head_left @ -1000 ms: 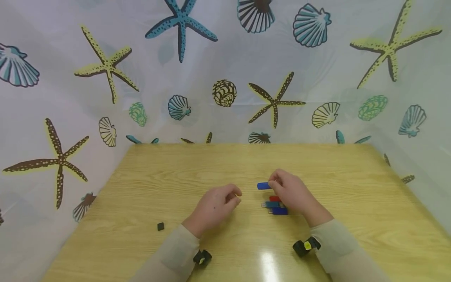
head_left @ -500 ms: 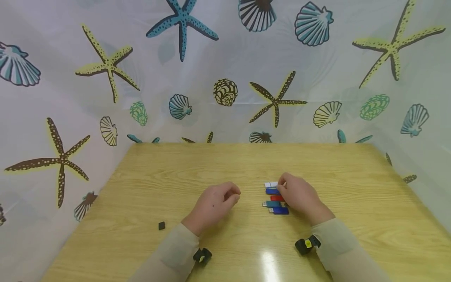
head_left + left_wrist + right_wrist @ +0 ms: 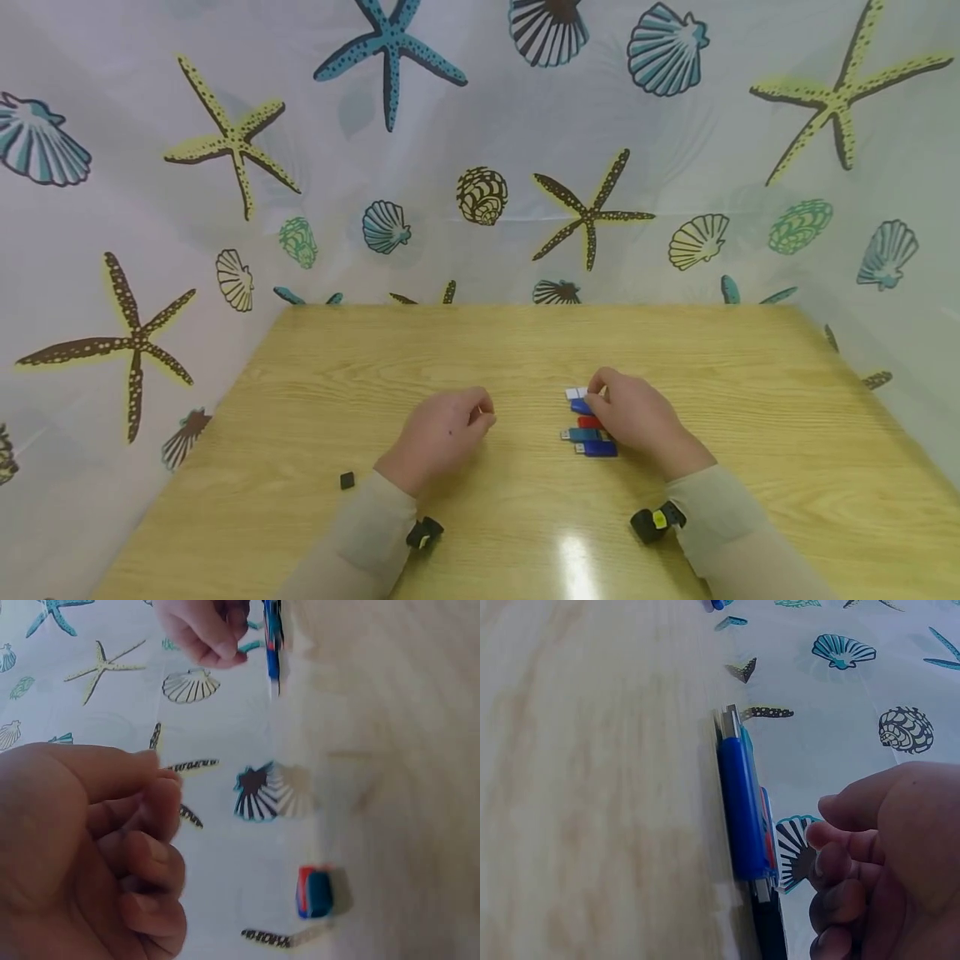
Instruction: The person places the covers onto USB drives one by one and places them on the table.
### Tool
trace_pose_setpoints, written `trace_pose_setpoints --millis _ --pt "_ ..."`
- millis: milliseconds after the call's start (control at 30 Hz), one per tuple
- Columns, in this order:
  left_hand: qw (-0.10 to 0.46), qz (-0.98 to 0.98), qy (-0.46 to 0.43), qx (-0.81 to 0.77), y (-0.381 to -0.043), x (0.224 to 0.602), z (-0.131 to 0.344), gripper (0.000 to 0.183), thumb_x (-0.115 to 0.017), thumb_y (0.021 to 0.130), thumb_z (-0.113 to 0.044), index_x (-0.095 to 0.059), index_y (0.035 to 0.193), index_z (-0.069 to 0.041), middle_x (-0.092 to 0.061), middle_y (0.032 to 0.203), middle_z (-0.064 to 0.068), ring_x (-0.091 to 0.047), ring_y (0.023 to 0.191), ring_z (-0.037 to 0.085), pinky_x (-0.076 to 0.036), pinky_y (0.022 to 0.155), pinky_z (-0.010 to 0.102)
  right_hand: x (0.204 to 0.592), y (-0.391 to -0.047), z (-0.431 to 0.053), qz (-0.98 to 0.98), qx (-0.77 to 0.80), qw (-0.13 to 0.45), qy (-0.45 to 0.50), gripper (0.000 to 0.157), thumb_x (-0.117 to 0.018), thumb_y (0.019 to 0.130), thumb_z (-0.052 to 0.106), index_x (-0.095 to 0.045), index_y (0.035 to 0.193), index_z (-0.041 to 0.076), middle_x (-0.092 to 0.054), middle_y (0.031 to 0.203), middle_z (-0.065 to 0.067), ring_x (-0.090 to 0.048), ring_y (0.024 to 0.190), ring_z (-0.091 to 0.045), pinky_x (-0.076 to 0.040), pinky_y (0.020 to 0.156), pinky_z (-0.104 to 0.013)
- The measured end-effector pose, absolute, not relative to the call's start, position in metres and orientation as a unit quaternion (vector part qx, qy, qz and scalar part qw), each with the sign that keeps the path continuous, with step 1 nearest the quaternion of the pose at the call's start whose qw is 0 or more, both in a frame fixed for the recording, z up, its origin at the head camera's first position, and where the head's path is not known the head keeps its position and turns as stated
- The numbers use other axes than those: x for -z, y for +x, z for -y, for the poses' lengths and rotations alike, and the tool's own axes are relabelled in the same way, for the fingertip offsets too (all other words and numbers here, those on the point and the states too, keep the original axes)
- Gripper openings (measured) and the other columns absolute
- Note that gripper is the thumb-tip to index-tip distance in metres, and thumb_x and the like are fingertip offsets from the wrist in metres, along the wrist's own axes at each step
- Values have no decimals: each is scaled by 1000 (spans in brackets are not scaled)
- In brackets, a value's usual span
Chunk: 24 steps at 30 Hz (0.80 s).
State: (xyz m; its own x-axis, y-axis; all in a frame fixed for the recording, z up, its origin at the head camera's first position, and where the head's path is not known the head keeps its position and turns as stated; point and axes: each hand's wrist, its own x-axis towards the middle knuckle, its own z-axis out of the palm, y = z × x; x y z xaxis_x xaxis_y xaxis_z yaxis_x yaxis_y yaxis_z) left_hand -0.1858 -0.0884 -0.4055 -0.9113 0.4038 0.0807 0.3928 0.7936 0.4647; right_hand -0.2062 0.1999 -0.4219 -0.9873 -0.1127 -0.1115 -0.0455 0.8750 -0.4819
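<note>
Several USB sticks lie in a row on the wooden table: a white one (image 3: 575, 393), a bright blue one (image 3: 581, 407), a red one (image 3: 589, 422), a teal one (image 3: 583, 435) and a dark blue one (image 3: 600, 449). My right hand (image 3: 637, 417) hangs just over the far sticks and hides some right ends. Both wrist views show a gap between its bent fingers and the row; I see nothing held. Left of the row, my left hand (image 3: 442, 433) hovers, loosely curled around nothing. Beyond it the left wrist view has a small blurred red and teal object (image 3: 315, 892).
A small black square piece (image 3: 347, 481) lies left of my left forearm. Fabric with starfish and shells (image 3: 420, 167) hangs along the table's back and sides. Each wrist carries a small black device; the right one (image 3: 652, 523) has a yellow patch.
The bright blue stick, earlier pinched in my right hand, now lies in the row, uncovering the white stick. The right hand moved slightly right; the left hand drew slightly left.
</note>
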Motion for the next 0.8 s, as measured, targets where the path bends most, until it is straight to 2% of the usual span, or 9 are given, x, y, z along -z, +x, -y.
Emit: trace_pose_setpoints --millis 233,433,600,800 --pt "29 -974 177 -138 -196 397 116 16 -63 101 -23 -59 86 -19 -57 72 -8 -52 62 13 -43 57 31 421 -204 -204 -963 257 68 -42 23 -57 103 31 -59 113 10 -59 72 -3 -54 61 -20 -43 55 -34" --pt "104 -987 96 -75 -203 384 167 20 -75 88 -18 -57 81 -13 -57 73 -1 -53 64 19 -42 58 37 419 -204 -202 -960 267 70 -44 23 -58 103 32 -61 113 12 -60 77 -3 -55 65 -20 -45 58 -34" --pt "139 -982 59 -111 -192 383 202 25 -82 77 -14 -57 77 -10 -57 71 3 -52 61 20 -42 54 36 418 -204 -201 -958 274 77 -44 22 -58 103 32 -61 113 13 -60 77 -4 -56 65 -21 -45 58 -34" --pt "215 -958 43 -183 -183 388 210 21 -78 75 -6 -57 78 -8 -59 70 6 -56 49 20 -43 49 31 416 -205 -203 -957 277 78 -48 23 -57 103 32 -61 113 12 -60 78 -4 -56 66 -21 -46 59 -34"
